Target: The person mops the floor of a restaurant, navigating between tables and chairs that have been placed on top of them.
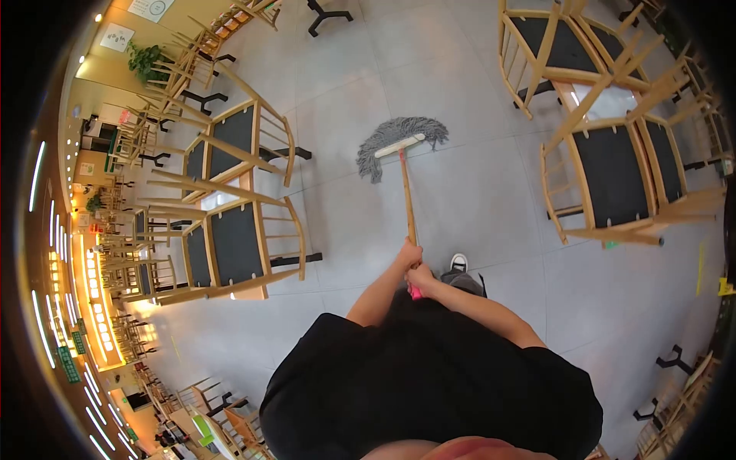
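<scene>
Both of my hands are wrapped round the wooden handle of a mop (407, 188). My left hand (411, 251) grips farther up the handle, toward the mop head. Just behind it, my right hand (419, 277) is closed near the handle's pink end, close to my body. The mop's grey string head (402, 134) lies spread on the grey tiled floor (345, 222) in front of me, with a pale crossbar on it. One dark shoe with a white toe (458, 263) shows to the right of my hands.
To the left, upturned wooden chairs (234, 230) with dark seats rest on tables. More upturned chairs (609, 172) stand on tables at the right. A black table foot (328, 17) stands ahead. A green plant (146, 61) is by the left wall.
</scene>
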Demonstrator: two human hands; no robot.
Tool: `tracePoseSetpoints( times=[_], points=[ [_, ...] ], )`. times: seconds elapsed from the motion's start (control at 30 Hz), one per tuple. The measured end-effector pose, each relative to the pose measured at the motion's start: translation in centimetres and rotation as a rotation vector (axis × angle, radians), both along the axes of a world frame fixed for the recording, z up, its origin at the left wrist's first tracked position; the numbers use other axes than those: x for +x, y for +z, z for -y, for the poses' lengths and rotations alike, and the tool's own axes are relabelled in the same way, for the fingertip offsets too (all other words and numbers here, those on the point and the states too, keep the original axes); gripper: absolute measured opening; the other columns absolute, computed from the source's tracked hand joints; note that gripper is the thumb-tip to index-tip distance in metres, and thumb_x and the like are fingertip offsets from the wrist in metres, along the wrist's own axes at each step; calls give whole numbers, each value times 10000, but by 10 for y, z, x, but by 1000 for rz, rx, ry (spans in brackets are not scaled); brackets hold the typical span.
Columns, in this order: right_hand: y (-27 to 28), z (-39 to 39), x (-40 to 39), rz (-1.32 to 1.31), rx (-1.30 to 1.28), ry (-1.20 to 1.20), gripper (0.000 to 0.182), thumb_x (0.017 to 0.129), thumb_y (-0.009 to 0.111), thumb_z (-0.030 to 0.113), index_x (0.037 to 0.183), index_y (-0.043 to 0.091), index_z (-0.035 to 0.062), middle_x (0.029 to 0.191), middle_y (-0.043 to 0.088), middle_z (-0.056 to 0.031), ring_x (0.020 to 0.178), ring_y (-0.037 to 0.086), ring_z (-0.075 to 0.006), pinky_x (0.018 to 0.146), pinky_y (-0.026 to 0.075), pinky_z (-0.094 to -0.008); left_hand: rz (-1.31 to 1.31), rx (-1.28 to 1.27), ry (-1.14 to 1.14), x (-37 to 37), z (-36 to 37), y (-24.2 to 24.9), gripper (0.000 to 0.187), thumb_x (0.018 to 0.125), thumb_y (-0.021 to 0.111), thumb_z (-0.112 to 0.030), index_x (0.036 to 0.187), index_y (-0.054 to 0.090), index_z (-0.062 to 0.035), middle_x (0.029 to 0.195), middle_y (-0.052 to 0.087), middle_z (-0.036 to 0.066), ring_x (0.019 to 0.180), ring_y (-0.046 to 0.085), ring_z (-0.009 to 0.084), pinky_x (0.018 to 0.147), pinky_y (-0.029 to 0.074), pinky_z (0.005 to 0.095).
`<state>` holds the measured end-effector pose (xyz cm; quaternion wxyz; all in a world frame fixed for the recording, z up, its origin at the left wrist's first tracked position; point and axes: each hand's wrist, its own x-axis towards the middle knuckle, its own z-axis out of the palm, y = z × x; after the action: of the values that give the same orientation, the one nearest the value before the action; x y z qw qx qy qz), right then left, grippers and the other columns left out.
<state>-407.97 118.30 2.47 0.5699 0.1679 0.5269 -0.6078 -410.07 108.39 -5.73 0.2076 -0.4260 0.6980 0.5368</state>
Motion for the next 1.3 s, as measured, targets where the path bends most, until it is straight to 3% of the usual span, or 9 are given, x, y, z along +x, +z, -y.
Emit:
tracePoseSetpoints(
  times=[0.27,0.4,0.47,0.57,0.67,0.7,0.8,1.07,1.3],
  points=[
    [-19,31,-146,-65,66,189,122,701,491,-34,821,470,-46,566,488,-108,401,501,-220,347,432,-349,-9,222,264,-131,31,0,561,748,472,-6,1238,216,-101,650,459,74,460,474,157,403,438,310],
    [-48,57,-253,-68,163,361,248,728,524,27,961,437,24,541,480,-66,398,496,-182,344,415,-312,-111,425,521,-231,52,-35,547,747,468,20,1208,229,-155,626,420,70,457,462,156,391,434,312],
    [-34,84,-317,-477,237,317,226,723,545,51,930,474,-4,542,495,-73,396,504,-182,341,416,-313,-235,353,478,-296,75,-35,479,736,476,38,1139,265,-116,626,424,82,463,469,175,393,440,330],
    [6,115,-399,-280,377,407,222,709,602,101,868,508,-24,528,513,-78,391,514,-186,341,409,-328,-56,373,512,-372,104,-17,271,764,476,5,1008,372,-46,625,451,99,463,487,212,415,458,356],
    [29,133,-472,-340,456,548,194,699,612,101,813,518,-24,544,532,-92,392,516,-192,356,417,-332,74,829,449,-436,137,-46,64,801,463,-52,834,464,3,632,494,122,507,531,247,487,498,373],
    [8,133,-493,-305,488,588,190,690,614,94,805,529,-30,565,548,-106,391,512,-192,370,425,-330,97,908,388,-454,141,-66,157,824,444,-91,701,492,-4,648,531,124,581,571,261,576,528,372],
    [-2,123,-534,-293,510,667,254,683,533,82,928,546,16,548,541,-89,405,538,-209,370,448,-343,235,1009,314,-497,141,-71,121,856,453,-116,777,483,-29,676,524,86,654,569,231,632,530,366],
    [13,121,-662,-323,504,766,180,685,488,47,849,532,-14,500,511,-104,371,511,-204,339,417,-328,247,1054,351,-606,140,-42,110,890,501,-162,927,470,-63,793,526,28,715,560,142,677,516,319],
    [10,191,-862,-570,402,1062,137,686,487,31,763,574,-42,564,574,-125,447,568,-215,410,461,-335,116,1027,538,-788,213,-24,192,906,486,-223,774,483,-83,700,532,23,657,558,143,641,528,308]
  ],
)
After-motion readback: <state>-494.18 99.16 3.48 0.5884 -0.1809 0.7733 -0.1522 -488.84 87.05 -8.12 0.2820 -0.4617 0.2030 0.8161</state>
